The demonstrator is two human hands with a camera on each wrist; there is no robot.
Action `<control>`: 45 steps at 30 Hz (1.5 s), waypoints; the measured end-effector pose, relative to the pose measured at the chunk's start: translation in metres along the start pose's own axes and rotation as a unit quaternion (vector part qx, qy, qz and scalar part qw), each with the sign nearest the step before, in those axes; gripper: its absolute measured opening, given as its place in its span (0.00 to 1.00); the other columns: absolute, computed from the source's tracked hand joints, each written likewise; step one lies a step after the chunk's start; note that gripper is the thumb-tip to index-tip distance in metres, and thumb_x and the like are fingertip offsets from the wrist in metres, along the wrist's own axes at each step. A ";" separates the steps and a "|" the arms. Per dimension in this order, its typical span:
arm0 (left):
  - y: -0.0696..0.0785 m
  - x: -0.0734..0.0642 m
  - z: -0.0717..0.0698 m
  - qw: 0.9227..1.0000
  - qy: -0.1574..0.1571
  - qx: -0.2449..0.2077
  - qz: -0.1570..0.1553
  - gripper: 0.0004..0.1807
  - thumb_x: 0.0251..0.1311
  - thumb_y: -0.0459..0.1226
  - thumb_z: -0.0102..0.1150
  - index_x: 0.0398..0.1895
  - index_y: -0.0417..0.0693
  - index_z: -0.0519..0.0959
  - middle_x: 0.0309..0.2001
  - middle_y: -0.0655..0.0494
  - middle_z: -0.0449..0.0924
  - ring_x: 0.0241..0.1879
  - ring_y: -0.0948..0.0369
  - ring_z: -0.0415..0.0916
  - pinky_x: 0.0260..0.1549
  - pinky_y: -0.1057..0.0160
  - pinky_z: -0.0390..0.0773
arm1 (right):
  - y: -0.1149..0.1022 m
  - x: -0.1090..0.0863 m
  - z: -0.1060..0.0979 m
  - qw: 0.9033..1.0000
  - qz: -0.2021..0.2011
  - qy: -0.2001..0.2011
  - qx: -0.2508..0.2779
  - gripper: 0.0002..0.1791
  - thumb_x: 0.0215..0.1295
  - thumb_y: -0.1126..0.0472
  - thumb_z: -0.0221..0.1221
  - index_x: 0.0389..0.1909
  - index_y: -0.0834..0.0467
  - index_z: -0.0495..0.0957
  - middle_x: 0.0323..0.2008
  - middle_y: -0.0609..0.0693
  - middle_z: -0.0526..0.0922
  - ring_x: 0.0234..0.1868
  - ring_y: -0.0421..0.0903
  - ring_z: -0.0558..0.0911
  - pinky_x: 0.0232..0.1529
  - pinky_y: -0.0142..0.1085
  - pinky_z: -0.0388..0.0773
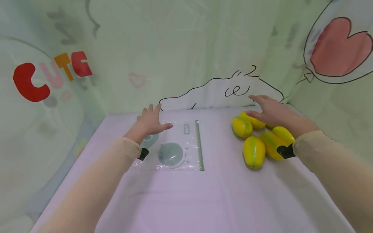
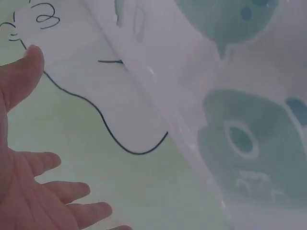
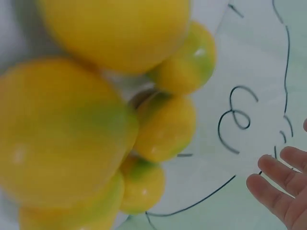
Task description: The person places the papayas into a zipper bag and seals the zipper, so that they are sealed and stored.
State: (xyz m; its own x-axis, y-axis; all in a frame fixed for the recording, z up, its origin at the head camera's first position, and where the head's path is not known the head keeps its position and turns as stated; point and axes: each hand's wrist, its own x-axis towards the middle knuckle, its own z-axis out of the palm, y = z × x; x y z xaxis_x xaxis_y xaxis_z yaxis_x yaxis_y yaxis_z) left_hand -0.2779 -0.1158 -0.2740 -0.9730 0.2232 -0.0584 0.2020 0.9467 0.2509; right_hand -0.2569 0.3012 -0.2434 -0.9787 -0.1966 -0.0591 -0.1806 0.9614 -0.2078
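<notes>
My left hand [image 1: 150, 122] is held over a clear zip bag [image 1: 190, 149] with pale green prints and a green zip strip [image 1: 200, 145]. Its fingers are spread and it holds nothing. The bag lies flat, and the hand and sleeve cover part of its left side. On the right, my right hand [image 1: 271, 113] reaches out over a group of oval yellow fruits [image 1: 254, 152] with green streaks, like small papayas. That hand's fingers are extended with nothing between them, and it hides some of the fruits behind it. Several yellow fruits [image 3: 62, 134] fill the right wrist view.
Everything lies on a pale pinkish table [image 1: 180, 200]. A light green curtain [image 1: 180, 42] with line drawings stands right behind the table's back edge. Dark wrist mounts [image 1: 286, 151] sit under both sleeves.
</notes>
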 end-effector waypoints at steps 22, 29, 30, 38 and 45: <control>0.095 0.008 0.113 0.995 -0.049 -0.085 0.031 0.43 0.63 0.52 0.67 0.73 0.35 0.63 0.64 0.35 0.74 0.62 0.45 0.75 0.61 0.50 0.77 | -0.118 0.049 0.093 0.994 -0.076 -0.053 0.053 0.36 0.75 0.50 0.58 0.76 0.63 0.61 0.75 0.65 0.66 0.76 0.63 0.64 0.76 0.57 0.60; 0.094 0.002 0.114 0.996 -0.029 -0.081 0.010 0.38 0.61 0.40 0.67 0.71 0.34 0.65 0.60 0.35 0.76 0.55 0.45 0.78 0.53 0.51 0.81 | -0.124 0.048 0.112 0.993 -0.068 -0.072 0.069 0.35 0.75 0.50 0.58 0.76 0.63 0.62 0.73 0.64 0.69 0.75 0.62 0.66 0.76 0.56 0.60; 0.092 0.002 0.114 0.996 -0.025 -0.081 0.010 0.37 0.60 0.39 0.66 0.70 0.34 0.65 0.59 0.35 0.77 0.53 0.47 0.78 0.51 0.52 0.81 | -0.125 0.048 0.113 0.992 -0.069 -0.074 0.069 0.35 0.75 0.50 0.58 0.76 0.63 0.63 0.73 0.64 0.69 0.75 0.62 0.66 0.76 0.56 0.60; 0.078 -0.005 0.108 0.993 -0.003 -0.121 0.006 0.34 0.59 0.36 0.65 0.66 0.32 0.66 0.52 0.37 0.81 0.44 0.50 0.79 0.44 0.54 0.83 | -0.139 0.044 0.125 0.988 -0.100 -0.105 0.054 0.29 0.74 0.53 0.58 0.70 0.63 0.71 0.68 0.62 0.75 0.71 0.60 0.72 0.75 0.53 0.64; 0.072 -0.008 0.109 0.987 -0.011 -0.157 0.019 0.43 0.59 0.37 0.67 0.74 0.32 0.59 0.59 0.33 0.77 0.55 0.46 0.78 0.55 0.50 0.80 | -0.151 0.043 0.136 0.986 -0.133 -0.094 0.017 0.23 0.72 0.58 0.58 0.64 0.65 0.77 0.63 0.62 0.80 0.65 0.58 0.78 0.71 0.51 0.70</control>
State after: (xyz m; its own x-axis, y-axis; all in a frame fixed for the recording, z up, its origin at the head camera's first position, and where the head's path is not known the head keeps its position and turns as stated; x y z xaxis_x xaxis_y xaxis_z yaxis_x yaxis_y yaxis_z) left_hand -0.2438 -0.0238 -0.3604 -0.9620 0.2655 -0.0639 0.1904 0.8197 0.5402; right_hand -0.2588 0.1212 -0.3478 -0.8608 -0.4769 -0.1780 -0.4224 0.8643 -0.2731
